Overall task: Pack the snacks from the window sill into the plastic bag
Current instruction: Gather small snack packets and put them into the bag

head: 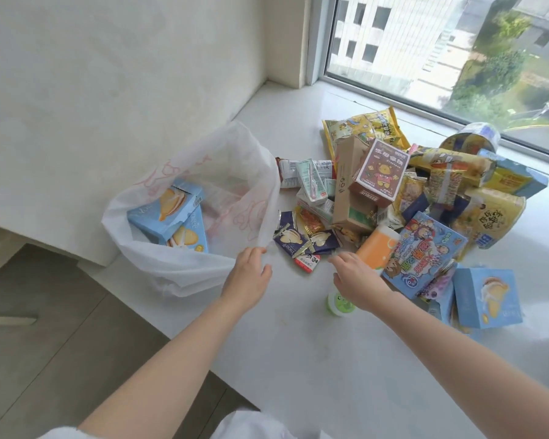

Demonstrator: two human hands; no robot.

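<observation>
Left grip (248, 274) on plastic bag (184, 217) rim, snacks (393, 198) right

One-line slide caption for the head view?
Left hand holds plastic bag open; right hand reaches toward snack pile.

Sill (298, 359) under bag (184, 267), snacks (393, 198).
</observation>
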